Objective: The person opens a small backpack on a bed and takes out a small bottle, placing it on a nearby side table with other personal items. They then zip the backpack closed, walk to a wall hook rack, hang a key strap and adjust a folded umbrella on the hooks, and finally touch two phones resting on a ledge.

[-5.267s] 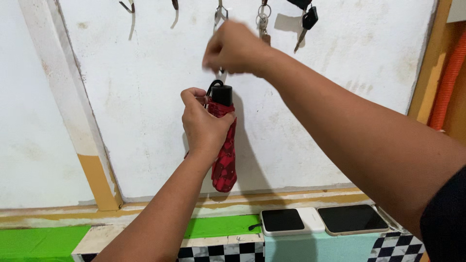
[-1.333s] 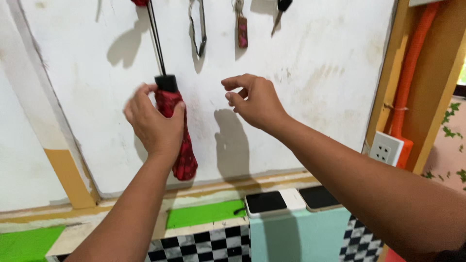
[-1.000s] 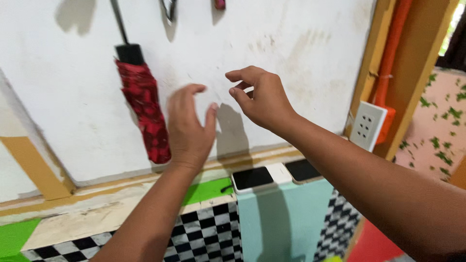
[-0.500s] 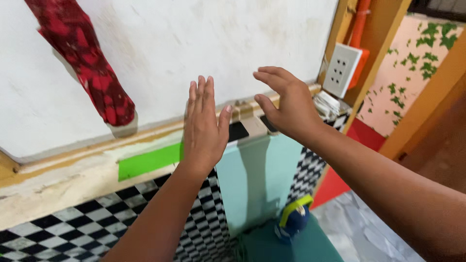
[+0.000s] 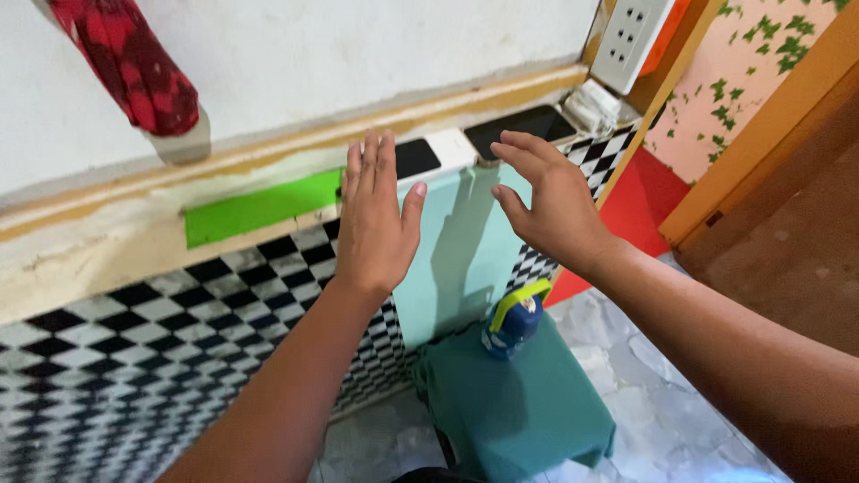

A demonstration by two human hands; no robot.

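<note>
Both my arms reach out in front of me with nothing in either hand. My left hand [image 5: 376, 224] is flat, fingers straight and close together, thumb out to the side, held up before the ledge of a low wall faced in black-and-white chequered tile [image 5: 134, 313]. My right hand [image 5: 553, 206] is loosely spread, fingers slightly curled, hovering just beside the left one. Nearest my fingertips, on top of a pale turquoise panel [image 5: 456, 259], lie two flat devices: a white slab with a dark glass face [image 5: 428, 156] just beyond my left fingers, and a dark-screened phone [image 5: 523, 122] just past my right fingers. I touch neither. A folded red patterned umbrella [image 5: 130, 63] hangs against the white wall at the upper left, well apart from both hands. Below, a blue bottle with a yellow carrying loop [image 5: 514, 322] stands on a box draped in dark green cloth [image 5: 519, 411]. As I judge it, my hands are between grips, free and open in mid-air, with the two devices on the ledge the closest things to them.
</note>
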